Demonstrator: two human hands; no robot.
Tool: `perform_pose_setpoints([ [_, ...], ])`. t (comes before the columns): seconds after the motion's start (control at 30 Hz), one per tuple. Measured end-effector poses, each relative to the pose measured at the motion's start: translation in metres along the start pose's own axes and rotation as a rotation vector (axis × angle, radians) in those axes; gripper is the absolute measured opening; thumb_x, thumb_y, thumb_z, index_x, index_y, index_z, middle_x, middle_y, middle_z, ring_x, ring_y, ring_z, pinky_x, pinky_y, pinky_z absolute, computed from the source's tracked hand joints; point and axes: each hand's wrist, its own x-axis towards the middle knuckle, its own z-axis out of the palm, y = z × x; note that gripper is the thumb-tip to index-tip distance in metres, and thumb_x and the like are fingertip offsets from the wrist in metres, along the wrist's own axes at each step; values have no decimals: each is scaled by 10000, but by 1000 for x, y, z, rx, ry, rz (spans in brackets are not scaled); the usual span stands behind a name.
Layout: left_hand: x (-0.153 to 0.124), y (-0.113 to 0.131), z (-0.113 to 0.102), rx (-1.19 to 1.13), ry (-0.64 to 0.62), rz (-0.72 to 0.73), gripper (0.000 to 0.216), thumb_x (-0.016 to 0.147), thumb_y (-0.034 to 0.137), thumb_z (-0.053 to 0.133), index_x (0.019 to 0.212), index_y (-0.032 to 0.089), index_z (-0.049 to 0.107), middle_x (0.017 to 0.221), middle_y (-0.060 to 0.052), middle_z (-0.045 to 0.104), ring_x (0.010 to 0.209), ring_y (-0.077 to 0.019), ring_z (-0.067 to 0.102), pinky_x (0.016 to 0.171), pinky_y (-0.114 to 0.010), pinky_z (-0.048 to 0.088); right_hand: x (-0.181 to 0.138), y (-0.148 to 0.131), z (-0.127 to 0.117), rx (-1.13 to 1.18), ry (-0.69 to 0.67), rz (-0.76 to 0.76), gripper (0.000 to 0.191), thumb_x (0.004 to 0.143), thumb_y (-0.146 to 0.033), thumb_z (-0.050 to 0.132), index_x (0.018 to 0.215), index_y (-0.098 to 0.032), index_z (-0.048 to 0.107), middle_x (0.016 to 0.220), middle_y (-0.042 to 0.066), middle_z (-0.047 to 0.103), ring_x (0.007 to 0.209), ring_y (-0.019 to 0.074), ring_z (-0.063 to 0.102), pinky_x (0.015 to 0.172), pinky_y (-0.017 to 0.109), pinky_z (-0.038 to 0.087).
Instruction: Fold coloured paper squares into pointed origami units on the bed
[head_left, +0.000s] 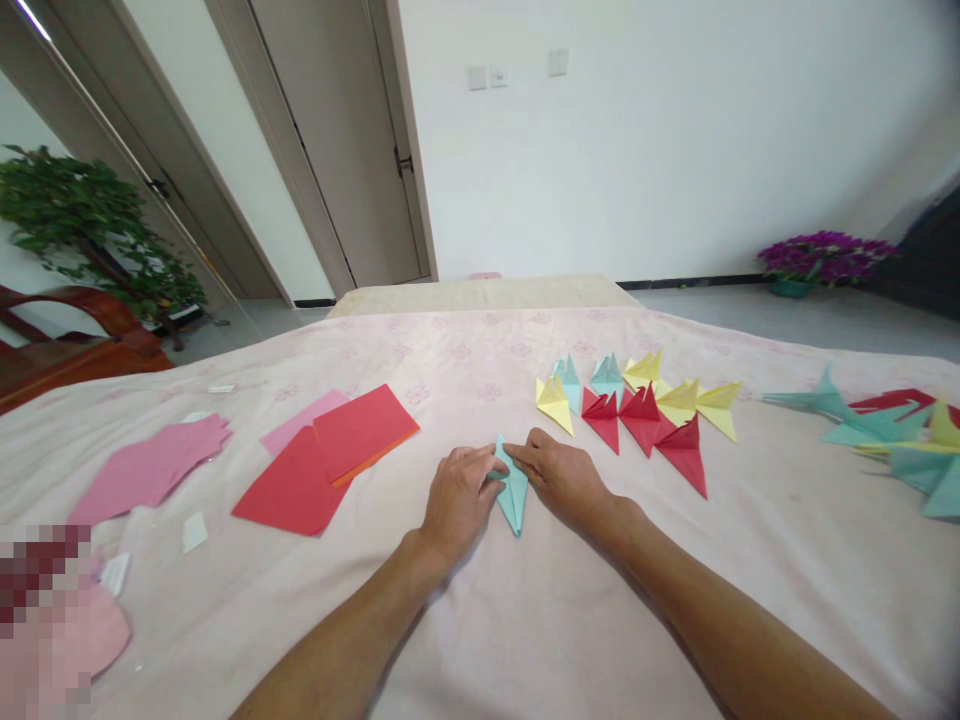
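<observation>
A light-blue folded paper (514,500), shaped like a narrow diamond, lies on the cloth in front of me with a point toward me. My left hand (461,497) is closed at its left edge, thumb and fingers pressing the paper. From the right, my right hand (564,474) holds the upper part, its index finger reaching to the far tip and the other fingers curled in. Both sets of fingertips cover some of the upper folds. Just beyond my right hand stand several folded paper cranes, including a red one (686,455) and a yellow one (555,402).
Red paper sheets (289,485) lie left of my hands, and pink paper (154,465) farther left. More folded cranes (881,425) sit at the far right. A pale patterned cloth (480,640) covers the table. Beyond are a door, a leafy plant and purple flowers (823,257).
</observation>
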Motion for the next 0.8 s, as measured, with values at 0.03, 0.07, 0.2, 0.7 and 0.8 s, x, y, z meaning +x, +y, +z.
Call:
perform_pose_setpoints([
  [0.03, 0, 0, 0, -8, 0, 1, 217, 793, 107, 713, 955, 246, 677, 1242, -18, 672, 1130, -224, 565, 971, -426, 432, 1, 0, -1, -7, -4, -4, 319, 1027, -402, 360, 1111, -323, 657, 917, 5, 552, 710, 114, 535, 578, 276, 238],
  [0.07, 0, -1, 0, -12, -1, 3, 214, 793, 106, 712, 953, 244, 676, 1235, -19, 675, 1131, -224, 565, 973, -424, 432, 1, 0, -2, -14, -8, -8, 326, 1028, -401, 354, 1105, -322, 660, 912, 7, 552, 703, 114, 532, 574, 278, 231],
  [0.2, 1, 1, -1, 9, -18, 31, 190, 802, 101, 704, 935, 231, 663, 1210, -26, 686, 1117, -224, 576, 976, -425, 441, 3, 0, -3, -43, -10, -11, 342, 1029, -395, 341, 1099, -319, 667, 912, 15, 555, 697, 118, 526, 562, 285, 211],
  [0.7, -2, 2, 8, 169, -35, 113, 210, 853, 101, 643, 1022, 210, 581, 1295, -67, 628, 1152, -230, 568, 984, -431, 470, 3, 1, 1, -52, 7, 29, 359, 1027, -409, 328, 1159, -373, 660, 910, 12, 561, 724, 127, 538, 560, 281, 219],
  [0.8, -3, 4, 7, 214, -26, 113, 252, 857, 118, 646, 1077, 217, 572, 1328, -70, 609, 1176, -240, 563, 993, -443, 463, 3, 1, 1, -32, 29, 35, 339, 1024, -400, 351, 1176, -379, 654, 911, 6, 569, 747, 125, 559, 572, 280, 243],
])
